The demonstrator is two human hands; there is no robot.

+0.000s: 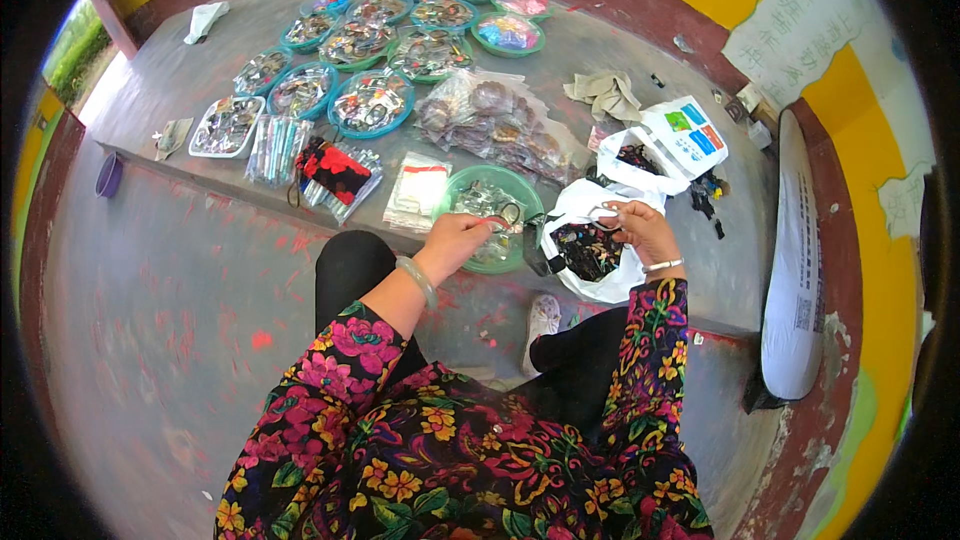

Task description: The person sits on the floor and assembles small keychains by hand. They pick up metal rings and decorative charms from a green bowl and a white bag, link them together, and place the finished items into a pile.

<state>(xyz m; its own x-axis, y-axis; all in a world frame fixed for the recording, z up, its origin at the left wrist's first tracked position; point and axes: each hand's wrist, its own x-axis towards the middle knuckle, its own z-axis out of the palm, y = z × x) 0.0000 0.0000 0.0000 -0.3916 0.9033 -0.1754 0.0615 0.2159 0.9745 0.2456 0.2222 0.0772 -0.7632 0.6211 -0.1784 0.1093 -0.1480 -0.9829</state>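
Note:
Above the near edge of a green basin (530,198), my left hand (455,245) is closed in a pinch. A bit of red shows at its fingertips, but what they hold is too small to name. Small clear packets (486,198) lie in that basin, and a dark loop is visible close to those fingertips. My right hand (645,230) pinches a small pale ring-shaped item (601,214). It hovers over an open white plastic bag (622,285), which holds many small dark and coloured pieces (588,252).
Several basins (372,103) of small goods cover the raised platform. Clear-bagged items (490,120), a stack of flat packets (418,192), a red-and-black pouch (338,170) and a second white bag (665,145) lie nearer. A long wrapped board (790,270) leans at right.

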